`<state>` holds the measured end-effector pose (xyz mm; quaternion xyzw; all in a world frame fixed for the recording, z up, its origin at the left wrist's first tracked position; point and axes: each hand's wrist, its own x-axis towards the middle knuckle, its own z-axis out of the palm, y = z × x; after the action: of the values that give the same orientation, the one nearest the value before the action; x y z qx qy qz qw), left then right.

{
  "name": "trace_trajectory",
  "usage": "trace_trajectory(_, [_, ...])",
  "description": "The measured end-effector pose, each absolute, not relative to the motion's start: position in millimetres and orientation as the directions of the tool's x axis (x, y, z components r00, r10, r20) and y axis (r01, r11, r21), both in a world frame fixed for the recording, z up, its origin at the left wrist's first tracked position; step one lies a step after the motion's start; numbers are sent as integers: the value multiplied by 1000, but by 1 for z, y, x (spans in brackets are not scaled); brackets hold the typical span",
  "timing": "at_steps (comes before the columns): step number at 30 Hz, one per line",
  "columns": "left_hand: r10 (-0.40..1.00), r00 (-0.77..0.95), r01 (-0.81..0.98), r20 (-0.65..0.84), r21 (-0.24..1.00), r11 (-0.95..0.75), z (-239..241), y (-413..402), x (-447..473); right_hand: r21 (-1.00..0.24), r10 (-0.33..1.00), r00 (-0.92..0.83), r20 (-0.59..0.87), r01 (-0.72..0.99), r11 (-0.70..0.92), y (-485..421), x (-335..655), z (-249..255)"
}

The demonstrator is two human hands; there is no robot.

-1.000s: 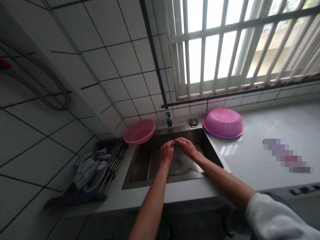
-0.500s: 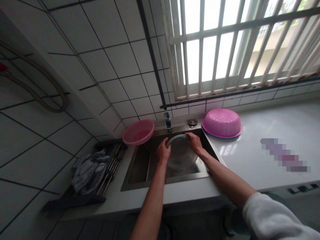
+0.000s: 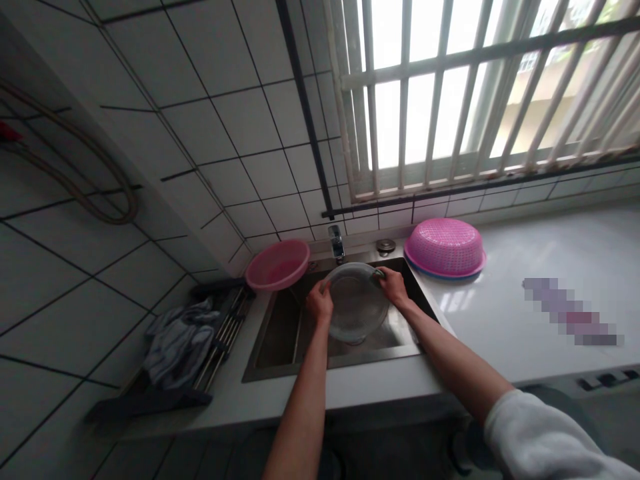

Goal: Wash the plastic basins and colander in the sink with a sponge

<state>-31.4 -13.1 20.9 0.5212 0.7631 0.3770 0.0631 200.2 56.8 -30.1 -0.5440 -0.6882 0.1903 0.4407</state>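
Observation:
Over the sink point(image 3: 260, 367), both hands hold a clear, see-through round bowl point(image 3: 357, 303) by opposite sides of its rim. My left hand point(image 3: 320, 301) is closed on the left edge, thumb on the rim. My right hand point(image 3: 391, 285) grips the upper right edge, where a small dark greenish patch shows by the fingers; I cannot tell what it is. The bowl is tilted with its round face toward me. My fingers behind the rim are partly hidden. Just beyond the bowl stands the faucet point(image 3: 336, 243).
A pink basin point(image 3: 278, 265) rests at the sink's back left corner. An upturned pink colander point(image 3: 447, 245) sits on the counter point(image 3: 505, 267) to the right. A drain strainer point(image 3: 385, 247) lies near the faucet. Crumpled cloth point(image 3: 180, 343) lies by a metal rack point(image 3: 225, 337) at left.
The bowl has turned so that its round face shows more fully. My left hand has shifted slightly left, and my right hand slightly right. Both keep their hold on the rim.

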Motion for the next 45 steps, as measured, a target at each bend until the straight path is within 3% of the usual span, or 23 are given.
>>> trace_trajectory(3, [828,-460,759,320,625,180,23,-15,-32,-761,934,-12,357,577,298,62,209,-36])
trace_trajectory(7, [870,-361,828,335,545,133,23,-17,-24,-724,913,-45,406,594,351,56,201,-31])
trace_trajectory(12, [960,-86,911,266,411,-33,22,-18,-8,-570,816,-321,481,592,570,37,175,-18])
trace_trajectory(15, [977,-39,931,211,362,-41,23,-19,-2,-517,773,-417,478,578,632,29,161,-15])
trace_trajectory(21, [958,-151,884,242,467,22,19,-18,-10,-551,806,-343,482,596,583,39,171,-13])
trace_trajectory(26, [847,-425,755,319,641,137,18,-11,-27,-655,899,-94,428,653,380,55,203,-17])
trace_trajectory(29, [790,-495,718,362,683,137,19,-11,-34,-674,925,-39,379,673,304,59,211,-21])
trace_trajectory(34, [807,-425,792,410,600,112,22,-17,-36,-638,906,-78,416,685,352,55,206,-20])
trace_trajectory(41, [960,-112,895,256,445,-14,24,-19,-18,-525,815,-323,480,639,563,37,179,-14])
trace_trajectory(45, [962,-74,899,263,434,-50,21,-18,-18,-514,807,-363,466,631,581,36,171,-14])
